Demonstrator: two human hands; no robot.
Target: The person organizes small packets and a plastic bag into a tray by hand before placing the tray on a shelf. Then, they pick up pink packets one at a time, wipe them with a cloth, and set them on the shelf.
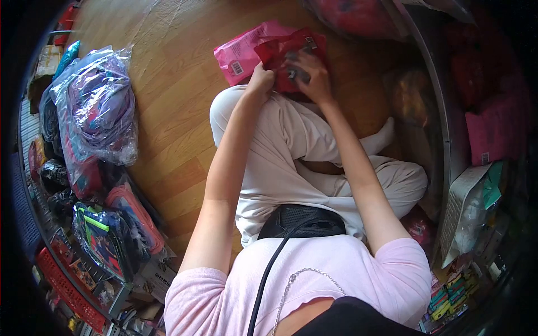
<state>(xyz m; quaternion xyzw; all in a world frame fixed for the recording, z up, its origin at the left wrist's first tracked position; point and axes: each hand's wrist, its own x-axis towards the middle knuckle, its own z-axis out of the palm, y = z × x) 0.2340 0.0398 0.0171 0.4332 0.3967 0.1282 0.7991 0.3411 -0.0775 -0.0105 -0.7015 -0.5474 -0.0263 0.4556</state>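
A red plastic package (287,46) with a dark printed patch is held up in front of my knees. My left hand (262,79) pinches its lower left edge between thumb and fingers. Over the front of the package is my right hand (311,75), its fingers bent and blurred by motion. Something dark shows between the right thumb and fingers; I cannot tell whether it is a held thing or print on the package. Partly behind the red package, a pink package (242,55) with a white barcode label lies on the wooden floor.
Clear-wrapped lilac goods (101,106), bagged pouches (103,238) and a red plastic basket (64,291) line the left side. On the right stand a metal shelf edge (440,95), a pink package (493,131) and a pale woven basket (459,210). My crossed legs (280,129) rest on the floor.
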